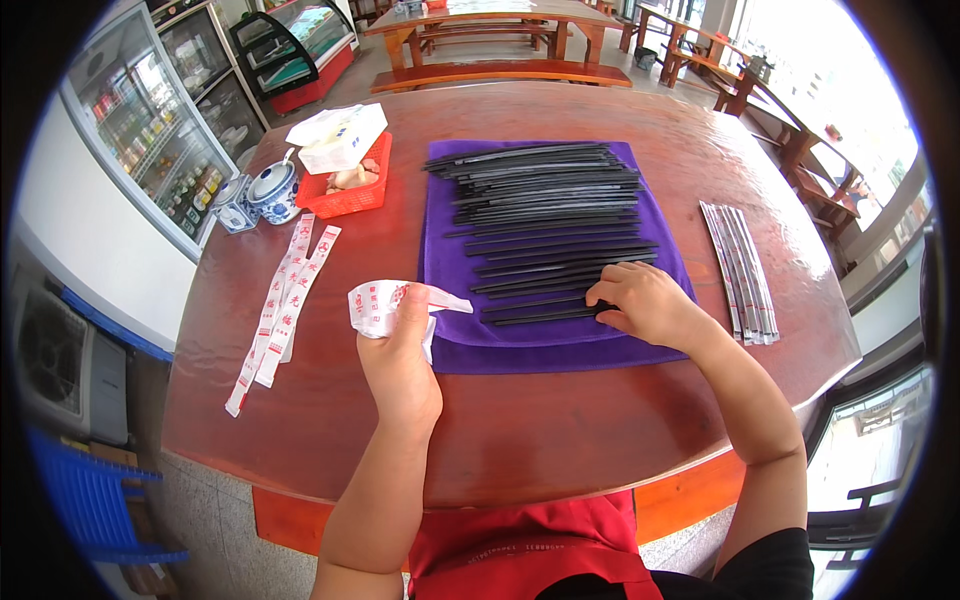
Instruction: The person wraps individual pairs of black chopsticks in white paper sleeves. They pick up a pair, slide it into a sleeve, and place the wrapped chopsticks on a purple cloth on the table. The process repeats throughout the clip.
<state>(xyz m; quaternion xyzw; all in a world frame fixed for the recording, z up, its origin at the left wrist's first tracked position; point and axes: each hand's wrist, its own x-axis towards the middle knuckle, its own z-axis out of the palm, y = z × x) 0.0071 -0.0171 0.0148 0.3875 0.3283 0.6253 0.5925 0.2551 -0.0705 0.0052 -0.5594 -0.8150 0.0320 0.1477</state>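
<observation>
My left hand (400, 360) grips a crumpled white paper chopstick sleeve (375, 306) with red print, thumb pressed on top. Its narrow end points right, over the edge of a purple cloth (555, 356). Across that cloth lie many black chopsticks (547, 187), roughly side by side, densest at the far end. At the near right of the rows, my right hand (637, 304) has its thumb and fingers closed around the ends of black chopsticks; how many is hidden. Flat paper sleeves (289, 300) overlap on the table to the left. Sleeved chopsticks (739, 274) lie in a row at the right.
A red plastic basket (349, 196) holds garlic bulbs and a tissue pack (341, 139). Beside it stand blue-and-white ceramic jars (274, 191). The wooden table (525, 427) has a glossy cover. Beyond are a bench (502, 73), a drinks fridge (146, 120) and a display case (300, 52).
</observation>
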